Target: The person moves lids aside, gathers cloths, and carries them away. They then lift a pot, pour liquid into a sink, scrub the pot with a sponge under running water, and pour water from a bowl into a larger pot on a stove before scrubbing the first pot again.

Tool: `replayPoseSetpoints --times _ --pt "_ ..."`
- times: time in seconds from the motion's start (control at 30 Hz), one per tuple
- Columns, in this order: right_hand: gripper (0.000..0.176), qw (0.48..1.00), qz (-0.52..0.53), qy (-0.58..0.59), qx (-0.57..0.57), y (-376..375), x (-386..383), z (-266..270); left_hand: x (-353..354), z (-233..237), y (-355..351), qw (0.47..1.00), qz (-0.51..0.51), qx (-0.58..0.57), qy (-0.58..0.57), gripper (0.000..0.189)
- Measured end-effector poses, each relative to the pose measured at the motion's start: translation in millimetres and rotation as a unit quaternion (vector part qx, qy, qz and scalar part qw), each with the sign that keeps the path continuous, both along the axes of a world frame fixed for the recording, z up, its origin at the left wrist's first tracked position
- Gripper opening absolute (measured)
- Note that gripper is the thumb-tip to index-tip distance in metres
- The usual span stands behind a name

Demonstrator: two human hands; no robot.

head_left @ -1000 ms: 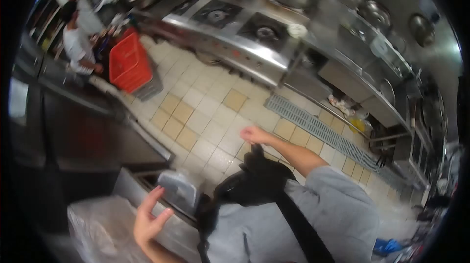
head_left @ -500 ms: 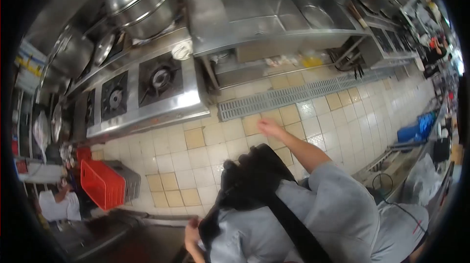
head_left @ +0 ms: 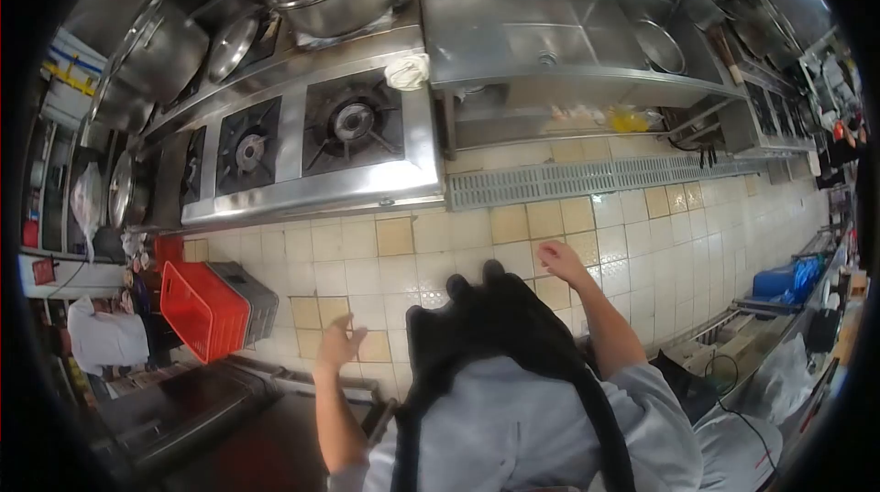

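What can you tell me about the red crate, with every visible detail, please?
The red crate looks plastic, with a roughly rectangular rim and an open top. It sits at the left of the view, touching a grey crate, apparently stacked on it. The person's left hand is apart from it. I cannot tell whether it holds anything.

Rm over floor [head_left: 344, 274] ahead of L hand [head_left: 339, 345], crates [head_left: 220, 327] to L, stove [head_left: 290, 146] beyond

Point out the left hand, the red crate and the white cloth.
Left hand [head_left: 338, 346]: head view, middle of the hand.
Red crate [head_left: 226, 325]: head view, side wall.
White cloth [head_left: 407, 72]: head view, middle of its bunched surface.
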State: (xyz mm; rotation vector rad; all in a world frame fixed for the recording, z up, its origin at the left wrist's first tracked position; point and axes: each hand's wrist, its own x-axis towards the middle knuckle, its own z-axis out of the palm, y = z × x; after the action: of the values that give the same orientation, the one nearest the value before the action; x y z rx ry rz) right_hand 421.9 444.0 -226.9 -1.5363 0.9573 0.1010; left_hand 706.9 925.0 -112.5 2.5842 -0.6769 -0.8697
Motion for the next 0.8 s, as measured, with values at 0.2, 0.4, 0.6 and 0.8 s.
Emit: replayPoseSetpoints --times 0.2,0.4,0.6,0.8 --pt "0.031 0.994 -0.104 0.028 0.017 -11.2 -42.3 1.7 68.6 20.9 -90.8 0.993 -0.074 -0.070 -0.057 0.055" --pt "0.032 0.963 -0.240 0.041 0.115 -33.7 -72.0 -7.5 82.2 43.8 -189.5 0.986 -0.119 -0.105 -0.048 0.052" --pt "0.033 0.954 -0.269 -0.020 0.129 -106.7 -60.2 -19.9 102.6 60.8 -264.2 0.982 -0.128 -0.119 -0.077 0.049" --pt "0.039 0.939 -0.300 -0.155 0.071 -230.4 -25.1 -6.5 150.5 128.7 -341.3 0.977 -0.024 -0.172 -0.126 0.051"
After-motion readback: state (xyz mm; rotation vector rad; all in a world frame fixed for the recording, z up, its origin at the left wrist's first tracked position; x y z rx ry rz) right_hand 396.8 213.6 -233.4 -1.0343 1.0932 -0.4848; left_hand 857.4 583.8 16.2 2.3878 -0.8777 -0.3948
